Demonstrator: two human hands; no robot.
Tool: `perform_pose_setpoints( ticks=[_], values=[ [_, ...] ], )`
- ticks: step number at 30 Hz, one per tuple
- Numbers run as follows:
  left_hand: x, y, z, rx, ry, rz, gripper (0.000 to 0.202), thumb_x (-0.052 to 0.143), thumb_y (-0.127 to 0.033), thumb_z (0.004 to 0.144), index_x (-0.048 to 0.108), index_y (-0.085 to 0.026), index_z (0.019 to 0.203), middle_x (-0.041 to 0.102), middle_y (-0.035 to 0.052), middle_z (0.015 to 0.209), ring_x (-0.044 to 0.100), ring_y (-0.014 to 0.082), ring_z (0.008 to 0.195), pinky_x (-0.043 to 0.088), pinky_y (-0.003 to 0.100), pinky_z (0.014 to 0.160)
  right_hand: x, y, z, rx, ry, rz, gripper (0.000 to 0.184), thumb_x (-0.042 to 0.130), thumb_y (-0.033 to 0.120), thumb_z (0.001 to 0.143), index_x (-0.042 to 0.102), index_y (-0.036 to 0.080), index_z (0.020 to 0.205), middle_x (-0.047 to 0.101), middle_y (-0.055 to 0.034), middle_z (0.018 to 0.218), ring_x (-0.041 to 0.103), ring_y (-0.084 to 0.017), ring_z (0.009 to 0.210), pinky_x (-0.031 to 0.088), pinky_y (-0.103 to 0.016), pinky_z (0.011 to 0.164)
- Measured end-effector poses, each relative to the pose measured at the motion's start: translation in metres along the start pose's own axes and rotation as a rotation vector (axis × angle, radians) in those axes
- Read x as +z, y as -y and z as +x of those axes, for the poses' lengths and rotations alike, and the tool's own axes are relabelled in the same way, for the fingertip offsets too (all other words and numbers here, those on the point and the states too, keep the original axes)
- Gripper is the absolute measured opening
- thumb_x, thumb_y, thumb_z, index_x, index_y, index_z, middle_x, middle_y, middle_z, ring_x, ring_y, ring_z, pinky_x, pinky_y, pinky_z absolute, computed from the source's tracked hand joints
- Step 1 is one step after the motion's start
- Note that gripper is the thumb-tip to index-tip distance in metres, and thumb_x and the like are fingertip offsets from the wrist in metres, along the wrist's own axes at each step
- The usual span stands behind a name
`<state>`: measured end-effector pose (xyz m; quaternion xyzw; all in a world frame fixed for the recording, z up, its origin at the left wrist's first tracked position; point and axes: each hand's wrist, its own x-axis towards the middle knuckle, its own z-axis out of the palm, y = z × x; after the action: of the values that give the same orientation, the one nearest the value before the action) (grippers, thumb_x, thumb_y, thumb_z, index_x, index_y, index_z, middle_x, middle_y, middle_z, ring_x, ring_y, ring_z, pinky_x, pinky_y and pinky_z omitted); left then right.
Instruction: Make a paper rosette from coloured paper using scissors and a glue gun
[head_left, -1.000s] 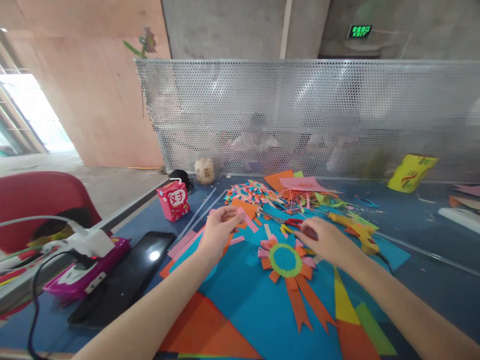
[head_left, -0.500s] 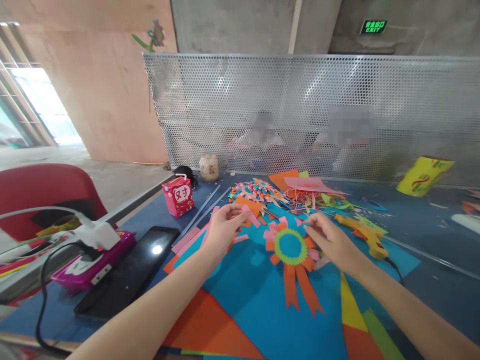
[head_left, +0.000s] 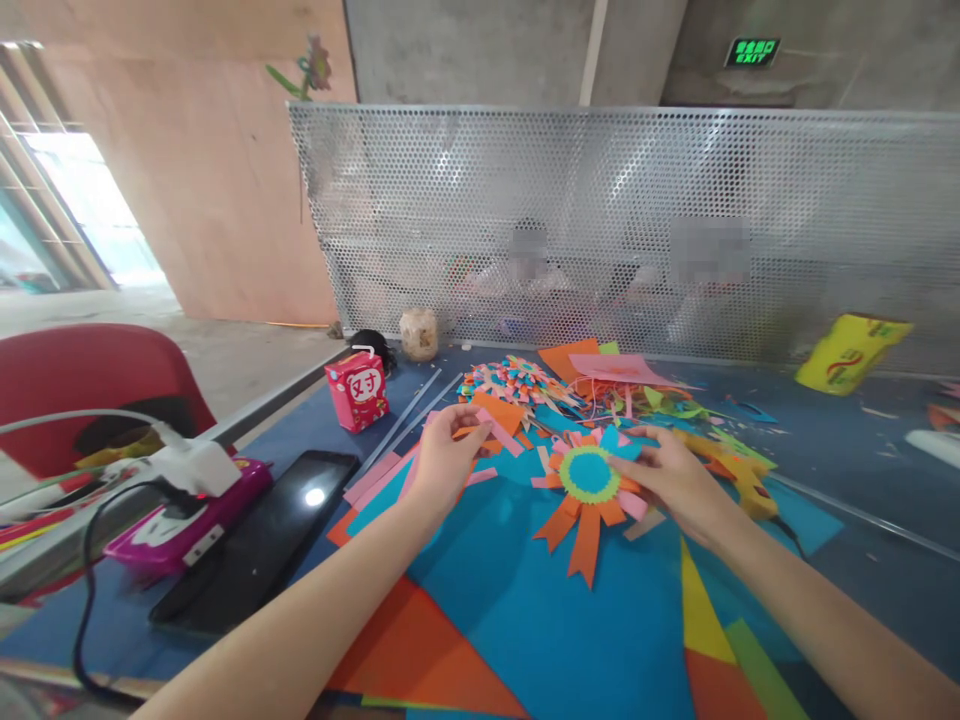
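Note:
A paper rosette [head_left: 590,474] with a blue centre, a yellow-green ring, pink and orange petals and two orange tails is pinched at its right edge by my right hand [head_left: 664,470]. It is over a large blue sheet [head_left: 517,590]. My left hand [head_left: 452,455], fingers closed, grips a pink paper strip [head_left: 501,430] to the left of the rosette. Pink strips [head_left: 375,478] lie beneath and beside my left hand. Close to my right hand rests a yellow glue gun [head_left: 739,475], partly hidden by the fingers.
Behind are a pile of finished paper pieces [head_left: 517,378] and paper scraps [head_left: 660,400]. On the left stand a pink drink carton [head_left: 358,390], a black phone [head_left: 262,540] and a purple power strip [head_left: 187,530]. A perforated metal screen [head_left: 585,190] closes off the back; a yellow roll [head_left: 851,353] is at right.
My right hand has closed on the rosette's right edge and turned it, so its tails swing left and it shifts slightly up. My left hand stays nearly still with the pink strip.

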<state>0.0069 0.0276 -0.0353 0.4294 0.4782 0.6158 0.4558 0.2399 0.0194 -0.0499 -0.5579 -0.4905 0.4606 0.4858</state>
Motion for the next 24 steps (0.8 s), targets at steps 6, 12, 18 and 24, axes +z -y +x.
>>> perform_pose_setpoints(
  ticks=[6, 12, 18, 24],
  values=[
    [0.000, 0.009, 0.001, 0.044, 0.091, -0.035, 0.033, 0.067, -0.009, 0.060, 0.055, -0.014, 0.090, 0.061, -0.0001, 0.071, 0.062, 0.0126, 0.058, 0.052, 0.026, 0.058, 0.000, 0.004, -0.004, -0.027, 0.043, 0.077, 0.051, 0.075, 0.028, 0.057, 0.049, 0.024, 0.100, 0.055, -0.0005, 0.090, 0.060, -0.013, 0.065, 0.054, -0.024, 0.051],
    [0.000, -0.006, -0.006, -0.005, 0.127, -0.119, 0.044, 0.070, -0.017, 0.062, 0.054, -0.012, 0.103, 0.062, -0.0004, 0.065, 0.063, 0.0132, 0.063, 0.051, 0.025, 0.064, -0.001, 0.009, -0.011, -0.110, 0.205, 0.070, 0.041, 0.073, 0.034, 0.062, 0.053, 0.023, 0.095, 0.063, 0.0014, 0.081, 0.063, -0.016, 0.070, 0.056, -0.029, 0.063],
    [0.003, -0.009, -0.011, -0.017, 0.192, -0.178, 0.033, 0.073, -0.021, 0.062, 0.057, -0.013, 0.089, 0.065, 0.0031, 0.074, 0.064, 0.0146, 0.069, 0.053, 0.028, 0.068, 0.002, 0.008, -0.018, -0.191, 0.302, 0.095, 0.034, 0.072, 0.034, 0.065, 0.055, 0.024, 0.093, 0.066, -0.0017, 0.090, 0.064, -0.020, 0.084, 0.053, -0.036, 0.077],
    [0.009, -0.014, -0.022, -0.061, 0.261, -0.177, 0.027, 0.073, -0.020, 0.060, 0.056, -0.013, 0.081, 0.063, 0.0015, 0.069, 0.064, 0.0161, 0.069, 0.054, 0.028, 0.063, 0.001, 0.006, -0.020, -0.207, 0.337, 0.098, 0.035, 0.071, 0.032, 0.066, 0.056, 0.027, 0.098, 0.067, -0.0013, 0.095, 0.064, -0.020, 0.087, 0.052, -0.035, 0.079]
  ],
)
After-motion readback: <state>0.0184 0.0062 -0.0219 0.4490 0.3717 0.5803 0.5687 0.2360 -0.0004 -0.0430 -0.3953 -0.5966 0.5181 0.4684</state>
